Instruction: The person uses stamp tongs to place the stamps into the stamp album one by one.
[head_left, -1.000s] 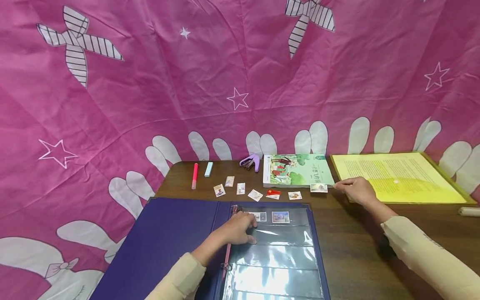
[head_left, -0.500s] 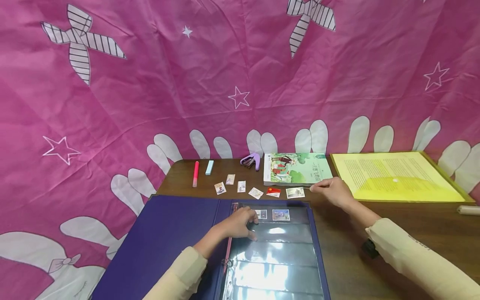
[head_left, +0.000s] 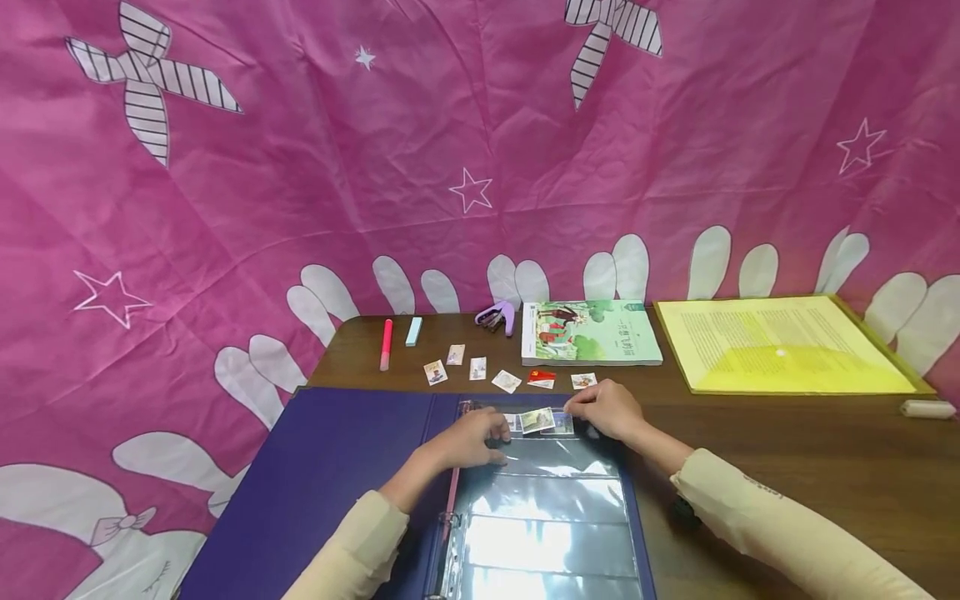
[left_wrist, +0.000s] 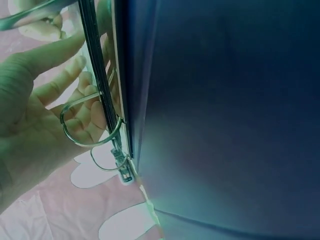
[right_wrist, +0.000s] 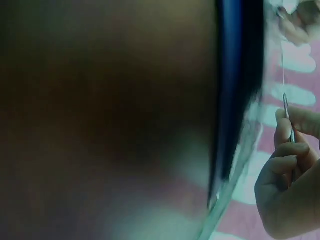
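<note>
Right hand (head_left: pixel 606 408) has swung left from near the book (head_left: pixel 592 333) to the album (head_left: pixel 345 442), wrist bent inward, thumb and fingers pinched on tweezers (right_wrist: pixel 288 117); at their tip a stamp (head_left: pixel 537 420) hangs tilted over the top pockets. Left hand (head_left: pixel 467 439) reaches over the page's (head_left: pixel 540 500) left edge, thumb and fingers apart.

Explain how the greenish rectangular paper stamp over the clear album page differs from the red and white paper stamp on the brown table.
The right hand holds the greenish stamp in silver metal tweezers; the red stamp lies on the brown table. The greenish stamp looks larger than the red stamp. Both are small and printed.
</note>
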